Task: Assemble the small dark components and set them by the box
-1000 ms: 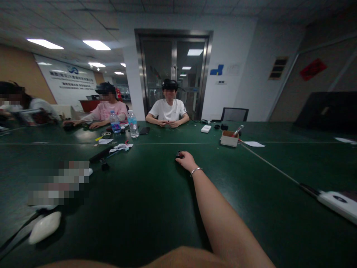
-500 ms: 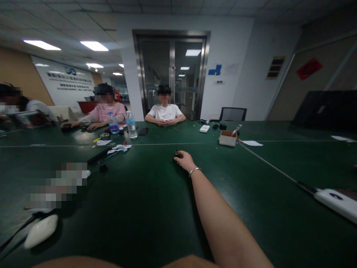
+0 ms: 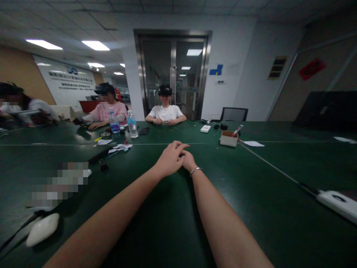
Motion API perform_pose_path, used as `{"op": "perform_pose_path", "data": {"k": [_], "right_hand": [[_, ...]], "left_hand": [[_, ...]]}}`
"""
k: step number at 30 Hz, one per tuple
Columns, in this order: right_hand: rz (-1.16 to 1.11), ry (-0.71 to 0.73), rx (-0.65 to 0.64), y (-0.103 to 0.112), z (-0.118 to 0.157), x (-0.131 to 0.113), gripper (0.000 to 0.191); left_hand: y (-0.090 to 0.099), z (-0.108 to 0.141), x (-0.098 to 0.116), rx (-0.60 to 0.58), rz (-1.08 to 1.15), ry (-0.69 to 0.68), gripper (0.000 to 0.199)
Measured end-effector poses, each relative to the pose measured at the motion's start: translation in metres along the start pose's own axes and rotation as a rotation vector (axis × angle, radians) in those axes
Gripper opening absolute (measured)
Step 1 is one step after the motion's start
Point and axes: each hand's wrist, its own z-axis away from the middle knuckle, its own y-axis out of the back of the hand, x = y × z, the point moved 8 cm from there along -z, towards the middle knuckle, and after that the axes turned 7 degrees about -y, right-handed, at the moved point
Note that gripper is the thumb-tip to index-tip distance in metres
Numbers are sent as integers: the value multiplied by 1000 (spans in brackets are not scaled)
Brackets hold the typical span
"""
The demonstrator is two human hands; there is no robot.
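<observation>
Small dark object (image 3: 181,155) mostly hidden, apparently by the left fingers (image 3: 179,146)

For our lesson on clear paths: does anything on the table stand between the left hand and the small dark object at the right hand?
Nothing visible does. The left hand overlaps the right hand in this view, with the small dark object mostly hidden between them. The open-topped box stands off to the right, out of the way.

A green table (image 3: 251,193) carries two bottles (image 3: 132,126), a phone (image 3: 144,131) and a box (image 3: 229,140). Paper (image 3: 253,143) lies beside the box.
</observation>
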Motion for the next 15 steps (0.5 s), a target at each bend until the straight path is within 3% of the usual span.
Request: {"op": "perform_pose_path", "data": {"k": [3, 5, 9, 15], "right_hand": [[-59, -44, 18, -2, -3, 4, 28], [-68, -54, 11, -4, -4, 6, 29], [-47, -36, -1, -4, -6, 7, 29], [-268, -63, -25, -1, -7, 8, 29]], "left_hand": [[-15, -2, -101, 52, -117, 482, 55], [-35, 4, -137, 34, 16, 620, 50], [-67, 15, -163, 116, 319, 663, 34], [-76, 20, -166, 220, 507, 589, 18]]}}
